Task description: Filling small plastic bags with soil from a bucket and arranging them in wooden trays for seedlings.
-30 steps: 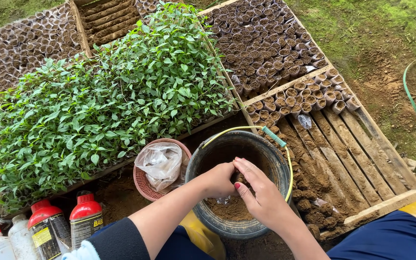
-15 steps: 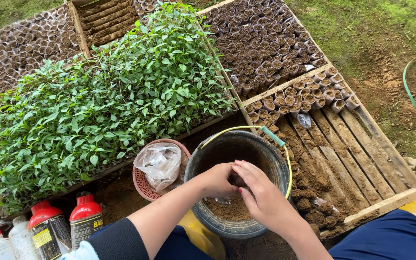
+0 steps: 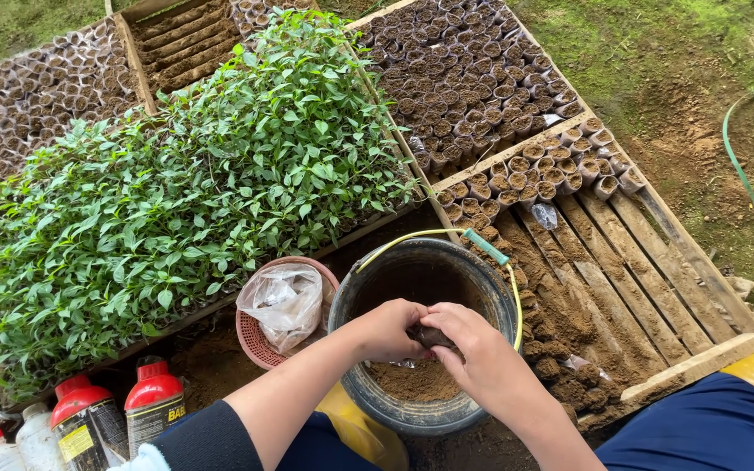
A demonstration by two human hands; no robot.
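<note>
Head view | both hands: left hand [image 3: 392, 329] and right hand [image 3: 473, 353] pinch soil-filled bag [image 3: 429, 336] | over bucket [image 3: 368, 384]

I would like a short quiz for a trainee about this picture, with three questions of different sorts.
1. True or false: both hands meet above the black bucket.
2. What lies in the pink basket? A) a clear plastic bag B) a trowel C) seedlings
3. What colour are the caps of the two dark bottles?

Key
1. True: the left hand and right hand pinch a small soil-filled bag over the soil.
2. A, the plastic bag.
3. Red.
</note>
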